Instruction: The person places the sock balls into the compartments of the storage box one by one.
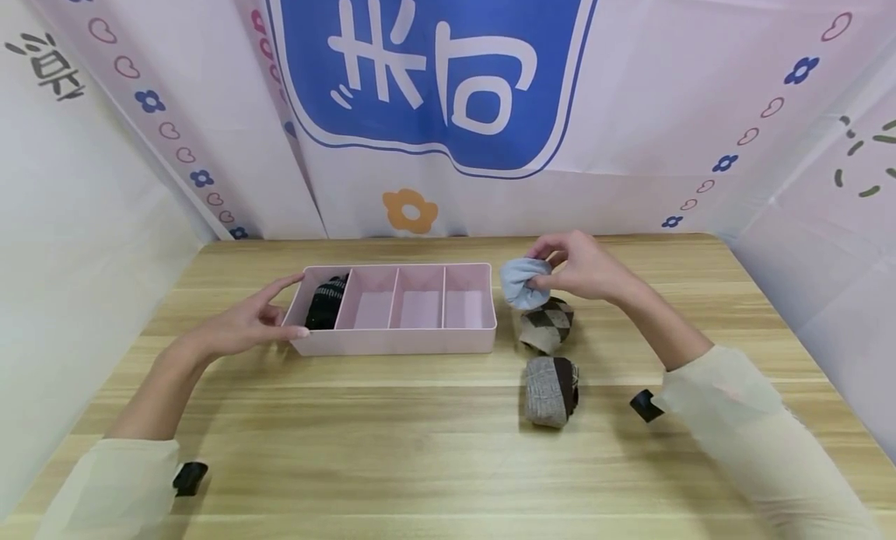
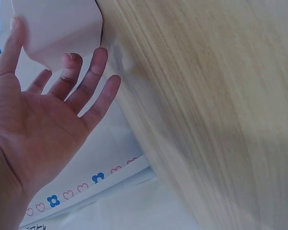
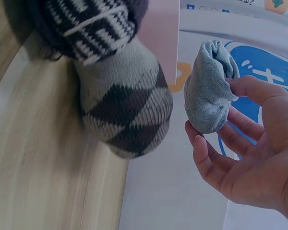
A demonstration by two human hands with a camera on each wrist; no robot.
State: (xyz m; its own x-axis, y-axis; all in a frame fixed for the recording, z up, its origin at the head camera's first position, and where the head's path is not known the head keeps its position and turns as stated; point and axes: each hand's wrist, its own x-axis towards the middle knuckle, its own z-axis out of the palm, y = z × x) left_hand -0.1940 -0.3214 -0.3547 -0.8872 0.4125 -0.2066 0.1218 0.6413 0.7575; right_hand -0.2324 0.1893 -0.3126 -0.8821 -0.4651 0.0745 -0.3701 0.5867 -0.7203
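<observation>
A light grey-blue rolled sock [image 1: 523, 283] is pinched between the thumb and fingers of my right hand [image 1: 584, 268]. In the right wrist view it hangs apart from the argyle rolled sock [image 3: 129, 103], which lies on the table. My left hand [image 1: 234, 322] is at the left end of a pink divided box [image 1: 406, 342], thumb by the front wall and index finger at the back corner. Its fingers [image 2: 89, 81] are spread and loosely bent in the left wrist view. A black striped sock [image 1: 326, 303] fills the box's leftmost compartment.
A grey and dark brown rolled sock [image 1: 551, 392] lies nearer me, in front of the argyle one. The wooden table [image 1: 392, 447] meets a printed cloth backdrop [image 1: 630, 166] behind the box. Cloth also hangs at both sides.
</observation>
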